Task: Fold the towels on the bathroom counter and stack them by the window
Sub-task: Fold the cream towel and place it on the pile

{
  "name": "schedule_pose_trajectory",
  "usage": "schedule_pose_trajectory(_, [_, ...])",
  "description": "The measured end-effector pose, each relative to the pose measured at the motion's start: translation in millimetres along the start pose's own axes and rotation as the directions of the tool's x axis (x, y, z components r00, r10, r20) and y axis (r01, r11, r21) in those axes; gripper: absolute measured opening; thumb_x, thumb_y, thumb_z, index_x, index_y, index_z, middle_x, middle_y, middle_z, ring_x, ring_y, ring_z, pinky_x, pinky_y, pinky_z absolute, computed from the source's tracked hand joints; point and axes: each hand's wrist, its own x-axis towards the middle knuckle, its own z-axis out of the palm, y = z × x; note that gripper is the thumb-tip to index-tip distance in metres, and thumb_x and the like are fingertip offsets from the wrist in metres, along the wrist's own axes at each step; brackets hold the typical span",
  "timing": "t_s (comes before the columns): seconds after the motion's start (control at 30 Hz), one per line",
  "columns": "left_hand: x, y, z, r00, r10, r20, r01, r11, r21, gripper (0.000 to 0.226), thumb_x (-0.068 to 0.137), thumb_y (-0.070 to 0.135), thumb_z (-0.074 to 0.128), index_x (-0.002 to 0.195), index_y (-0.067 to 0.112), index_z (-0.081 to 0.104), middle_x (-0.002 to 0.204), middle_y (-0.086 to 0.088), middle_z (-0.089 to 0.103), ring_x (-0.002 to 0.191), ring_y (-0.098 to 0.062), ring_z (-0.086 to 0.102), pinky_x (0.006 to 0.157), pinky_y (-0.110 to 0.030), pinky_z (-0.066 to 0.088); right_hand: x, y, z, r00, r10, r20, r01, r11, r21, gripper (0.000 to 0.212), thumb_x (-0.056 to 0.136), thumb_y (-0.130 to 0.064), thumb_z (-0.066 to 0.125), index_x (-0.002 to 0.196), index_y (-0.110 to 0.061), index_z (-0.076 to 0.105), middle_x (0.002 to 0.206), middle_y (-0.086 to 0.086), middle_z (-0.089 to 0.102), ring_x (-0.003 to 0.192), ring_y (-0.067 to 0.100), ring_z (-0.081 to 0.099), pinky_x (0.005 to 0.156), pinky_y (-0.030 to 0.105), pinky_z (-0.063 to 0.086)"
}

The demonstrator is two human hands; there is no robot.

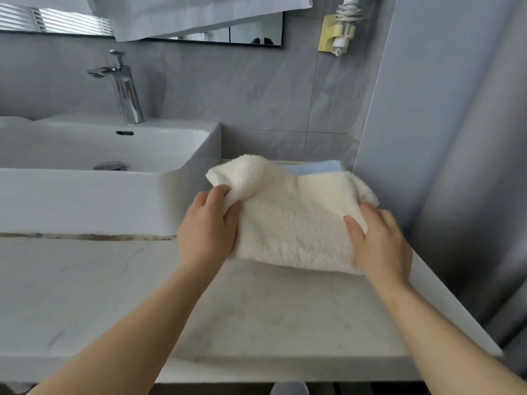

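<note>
Cream towel [293,223], thick and fluffy, sits folded at the far right end of the marble counter [256,315], between the white sink [108,178] and the grey curtain [456,166]. I have it in both hands. My left hand [209,226] grips its left edge, with fingers curled over a raised, bunched corner that stands up higher than the rest of the cloth. My right hand [380,242] clamps the right edge, thumb lying on top of the pile and the other fingers tucked out of sight below or behind the fold. The near edge of the towel seems to hang just above the counter, though the shadow under it is too soft for me to be sure it is lifted. Beneath its far side lies a pale blue towel [313,168], flat, only a strip of it peeking out toward the tiled wall. A chrome faucet [122,86] stands behind the sink basin. Above it a white cloth [199,15] hangs across the mirror [256,32], and a yellow holder [336,32] with a coiled white cord is fixed to the wall at the upper right.
</note>
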Motion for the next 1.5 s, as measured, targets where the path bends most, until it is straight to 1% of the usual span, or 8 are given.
schedule_pose_trajectory(0.33, [131, 11, 70, 1.0, 0.003, 0.014, -0.004, 0.996, 0.094, 0.035, 0.095, 0.038, 0.045, 0.127, 0.026, 0.05, 0.116, -0.001, 0.053, 0.098, -0.02, 0.053, 0.066, -0.031, 0.036, 154, -5, 50, 0.998, -0.068, -0.012, 0.068, 0.997, -0.02, 0.04, 0.094, -0.036, 0.052, 0.131, -0.021, 0.053, 0.12, 0.011, 0.052, 0.111, 0.033, 0.05, 0.077, 0.035, 0.039])
schedule_pose_trajectory(0.67, [156, -7, 120, 0.984, -0.119, 0.133, 0.1, 0.985, 0.142, 0.039, 0.092, 0.036, 0.049, 0.129, 0.025, 0.047, 0.122, -0.005, 0.05, 0.105, -0.029, 0.052, 0.069, -0.032, 0.036, 193, 14, 110, 0.996, -0.091, -0.01, 0.091, 0.995, 0.032, 0.038, 0.091, -0.035, 0.058, 0.126, -0.022, 0.058, 0.122, 0.008, 0.054, 0.109, 0.031, 0.053, 0.081, 0.035, 0.042])
schedule_pose_trajectory(0.83, [163, -14, 117, 0.913, -0.246, 0.324, 0.184, 0.96, 0.212, 0.065, 0.089, 0.054, 0.049, 0.142, 0.026, 0.025, 0.137, -0.006, 0.042, 0.116, -0.03, 0.05, 0.083, -0.037, 0.043, 205, 25, 110, 0.993, 0.044, 0.112, -0.051, 0.997, 0.062, 0.043, 0.087, -0.039, 0.062, 0.125, -0.021, 0.057, 0.126, 0.009, 0.052, 0.114, 0.031, 0.051, 0.09, 0.034, 0.04])
schedule_pose_trajectory(0.97, [168, -19, 114, 0.854, -0.34, 0.394, 0.272, 0.937, 0.22, 0.065, 0.091, 0.057, 0.042, 0.142, 0.02, 0.026, 0.135, -0.01, 0.046, 0.115, -0.031, 0.05, 0.092, -0.04, 0.044, 205, 41, 108, 0.955, 0.153, 0.253, -0.184, 0.977, 0.106, 0.057, 0.084, -0.035, 0.065, 0.134, -0.014, 0.047, 0.137, 0.008, 0.049, 0.122, 0.028, 0.047, 0.094, 0.032, 0.037])
schedule_pose_trajectory(1.17, [172, -18, 112, 0.825, -0.35, 0.443, 0.402, 0.915, -0.024, 0.059, 0.094, 0.046, 0.047, 0.143, 0.019, 0.031, 0.141, -0.008, 0.041, 0.116, -0.028, 0.047, 0.082, -0.028, 0.034, 207, 49, 108, 0.909, 0.233, 0.346, -0.299, 0.943, 0.148, 0.049, 0.08, -0.031, 0.071, 0.122, -0.012, 0.053, 0.109, 0.004, 0.058, 0.089, 0.02, 0.049, 0.076, 0.03, 0.037])
schedule_pose_trajectory(1.3, [176, -21, 103, 0.844, -0.34, 0.414, 0.465, 0.849, -0.252, 0.06, 0.09, 0.031, 0.06, 0.142, 0.028, 0.031, 0.139, -0.006, 0.041, 0.106, -0.024, 0.048, 0.086, -0.034, 0.042, 215, 48, 99, 0.951, 0.18, 0.251, -0.242, 0.939, 0.243, 0.045, 0.082, -0.015, 0.069, 0.125, -0.013, 0.055, 0.123, 0.006, 0.057, 0.097, 0.019, 0.049, 0.079, 0.024, 0.034])
schedule_pose_trajectory(1.4, [178, -22, 94, 0.867, -0.303, 0.397, 0.419, 0.873, -0.251, 0.064, 0.087, 0.019, 0.065, 0.141, 0.033, 0.033, 0.138, -0.005, 0.04, 0.102, -0.021, 0.044, 0.082, -0.034, 0.039, 221, 48, 89, 0.97, 0.153, 0.189, -0.212, 0.912, 0.35, 0.042, 0.083, -0.011, 0.069, 0.123, -0.017, 0.058, 0.127, 0.004, 0.055, 0.099, 0.012, 0.045, 0.081, 0.023, 0.033])
schedule_pose_trajectory(1.5, [178, -21, 89, 0.865, -0.274, 0.421, 0.377, 0.908, -0.183, 0.058, 0.086, 0.013, 0.065, 0.134, 0.034, 0.041, 0.133, -0.006, 0.042, 0.097, -0.021, 0.043, 0.077, -0.033, 0.037, 219, 52, 92, 0.961, 0.141, 0.239, -0.219, 0.915, 0.339, 0.043, 0.083, -0.01, 0.069, 0.124, -0.017, 0.058, 0.128, 0.002, 0.053, 0.101, 0.012, 0.044, 0.082, 0.023, 0.032])
